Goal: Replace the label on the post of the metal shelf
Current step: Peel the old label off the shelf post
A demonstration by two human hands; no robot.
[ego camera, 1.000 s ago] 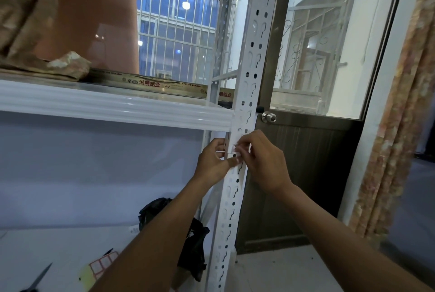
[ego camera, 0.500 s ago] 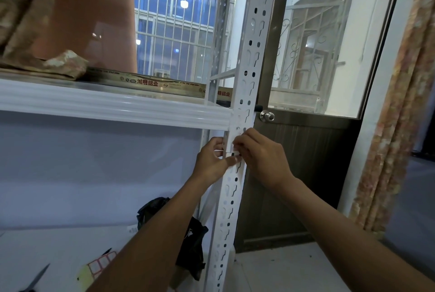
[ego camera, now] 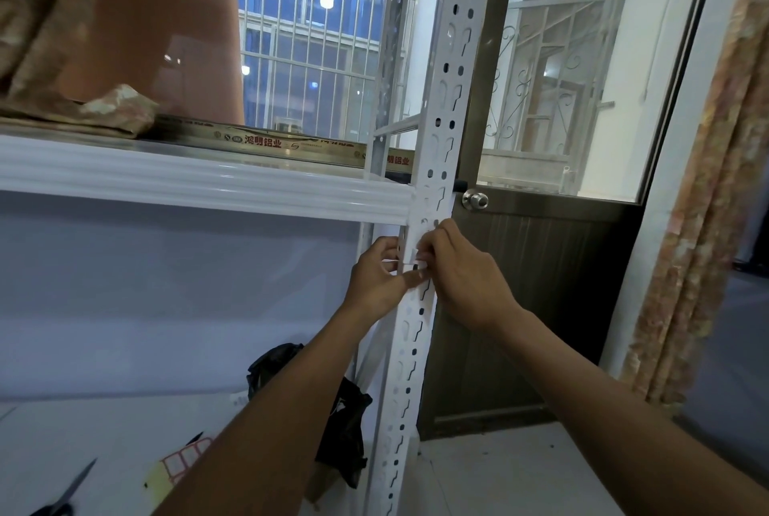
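Note:
The white perforated post (ego camera: 447, 107) of the metal shelf rises through the middle of the view. Just under the upper shelf board (ego camera: 199, 182), a small white label (ego camera: 413, 255) lies on the post's face. My left hand (ego camera: 378, 280) reaches in from the left and its thumb and fingertips pinch the label's left edge. From the right, my right hand (ego camera: 466, 270) meets it, fingertips pinching the label against the post. Most of the label is hidden behind my fingers.
On the lower shelf lie a sheet of red-bordered labels (ego camera: 183, 459), scissors (ego camera: 66, 492) and a black bag (ego camera: 341, 403). A brown door with a round knob (ego camera: 475, 199) stands behind the post. A patterned curtain (ego camera: 707, 191) hangs at the right. Folded cloth (ego camera: 112, 109) sits on the upper shelf.
Both hands stay at the same spot on the post. The fingertips have shifted slightly on the label; the view has barely moved.

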